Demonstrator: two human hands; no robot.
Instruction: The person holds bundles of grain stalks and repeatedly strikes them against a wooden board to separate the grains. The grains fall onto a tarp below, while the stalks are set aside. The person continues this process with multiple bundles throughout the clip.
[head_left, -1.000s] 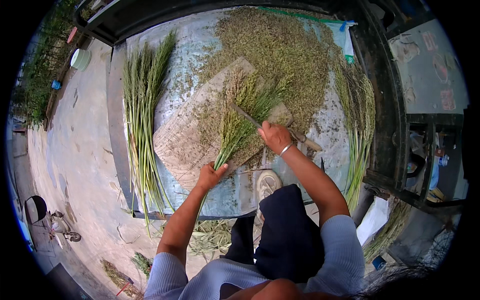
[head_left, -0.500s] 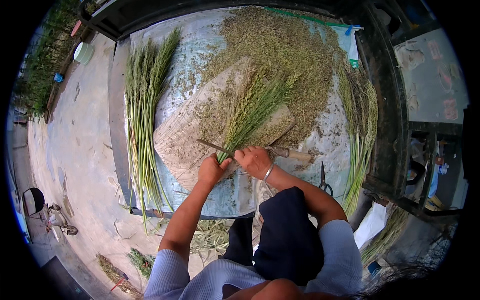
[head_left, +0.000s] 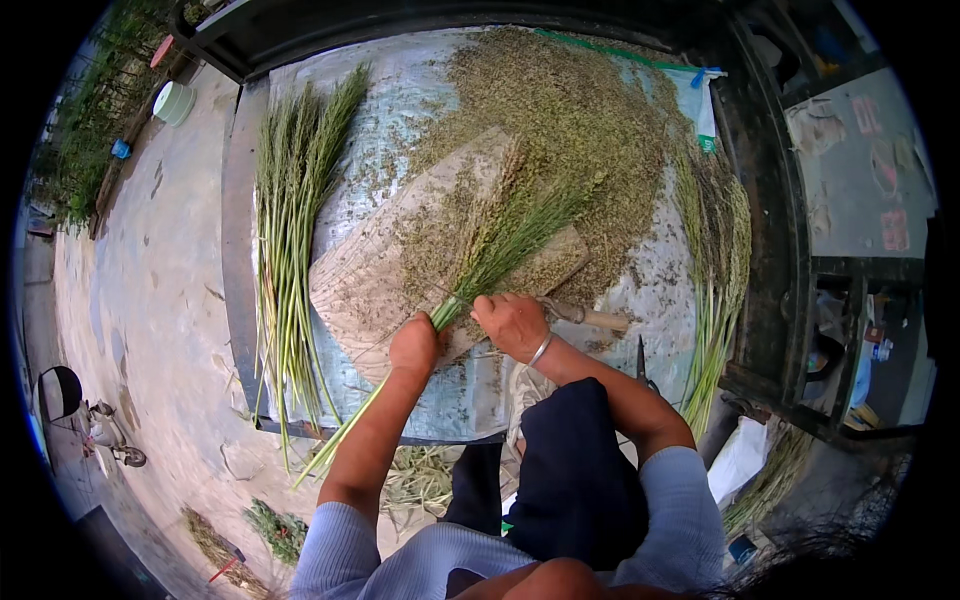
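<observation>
My left hand [head_left: 413, 343] is closed around the stems of a green bundle of seed-headed grass stalks [head_left: 500, 250]. Its tops fan out up and to the right, while long pale stems run down to the lower left beside my forearm. Close by, my right hand [head_left: 511, 325] curls its fingers at the bundle's right side, around what looks like a knife. The knife's wooden handle [head_left: 600, 319] sticks out to the right of that hand; its blade hardly shows against the stalks. Under the bundle lies a beige slab [head_left: 365, 270], scattered with seed husks.
Loose seed heads [head_left: 560, 110] cover much of the pale sheet [head_left: 340, 215]. Long stalks [head_left: 285, 230] lie along its left side, and drier, darker-topped ones [head_left: 715, 240] along its right. Dark scissors [head_left: 643, 362] are partly behind my right forearm. A black frame [head_left: 770, 230] borders the right.
My left hand has turned and shifted slightly; long stems now show beneath it toward the lower left. The knife blade, plain across the stalks before, is now barely visible. The whole view has shifted a little.
</observation>
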